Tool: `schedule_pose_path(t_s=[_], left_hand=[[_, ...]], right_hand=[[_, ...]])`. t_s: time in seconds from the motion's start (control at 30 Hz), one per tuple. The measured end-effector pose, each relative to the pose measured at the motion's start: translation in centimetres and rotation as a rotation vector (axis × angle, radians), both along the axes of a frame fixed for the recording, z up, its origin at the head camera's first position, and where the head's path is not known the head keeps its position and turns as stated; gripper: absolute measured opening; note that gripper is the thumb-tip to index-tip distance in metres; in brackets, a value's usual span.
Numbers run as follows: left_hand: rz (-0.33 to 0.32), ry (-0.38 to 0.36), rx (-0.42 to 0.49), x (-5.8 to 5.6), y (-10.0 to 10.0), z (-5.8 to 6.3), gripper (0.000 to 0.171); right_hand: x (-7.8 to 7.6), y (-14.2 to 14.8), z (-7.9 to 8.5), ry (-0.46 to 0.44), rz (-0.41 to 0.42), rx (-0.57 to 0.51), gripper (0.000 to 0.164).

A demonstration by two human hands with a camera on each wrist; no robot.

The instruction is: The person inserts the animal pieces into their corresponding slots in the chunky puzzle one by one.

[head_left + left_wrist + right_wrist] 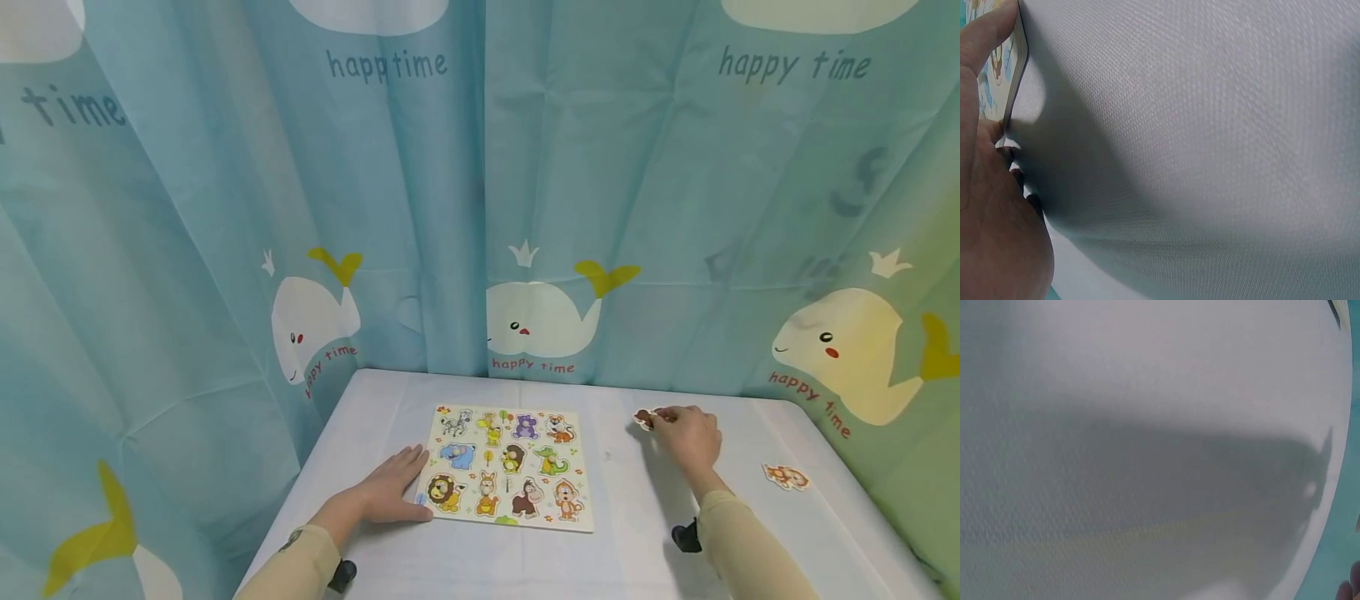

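A wooden animal puzzle board [480, 446] lies flat on the white-covered table, showing several cartoon animals in three rows. At its left edge rests my left hand [392, 487], fingers spread and the thumb at the near corner. The left wrist view shows the thumb [988, 34] of that hand against the board's edge. To the right of the board, my right hand [690, 437] pinches a brown animal puzzle piece [643, 418] by its side, raised over the table. Only fingertips [1346, 590] appear in the right wrist view's lower corner, with the hand's shadow on the cloth.
A monkey puzzle piece [786, 477] lies on the table right of my right hand. The white table [525, 567] ends at a blue curtain [450, 167] with whale prints, which hangs along the back and sides.
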State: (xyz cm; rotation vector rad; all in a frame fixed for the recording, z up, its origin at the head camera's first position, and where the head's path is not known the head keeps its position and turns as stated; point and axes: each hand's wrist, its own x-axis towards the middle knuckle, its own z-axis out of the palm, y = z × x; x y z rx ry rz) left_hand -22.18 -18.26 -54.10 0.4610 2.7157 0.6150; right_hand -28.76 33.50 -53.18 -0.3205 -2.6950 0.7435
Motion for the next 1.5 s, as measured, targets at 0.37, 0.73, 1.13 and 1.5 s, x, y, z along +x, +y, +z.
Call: schedule_pose_path(t_s=[0.37, 0.73, 1.13, 1.5], left_hand=[[0.002, 0.005, -0.011, 0.1, 0.0, 0.0, 0.109], [-0.007, 0.014, -0.008, 0.1, 0.0, -0.2, 0.109], [-0.025, 0.022, 0.005, -0.1, -0.3, -0.5, 0.108], [-0.028, 0.017, 0.008, 0.1, -0.2, -0.2, 0.108]], right_hand=[[0.5, -1.8, 0.5, 0.081, 0.089, 0.009, 0.028], [0.7, -3.6, 0.7, 0.116, 0.172, 0.03, 0.025], [1.2, -6.0, 0.9, 0.114, 0.232, 0.022, 0.02], [1.5, -7.7, 0.6, 0.135, 0.281, 0.047, 0.014]])
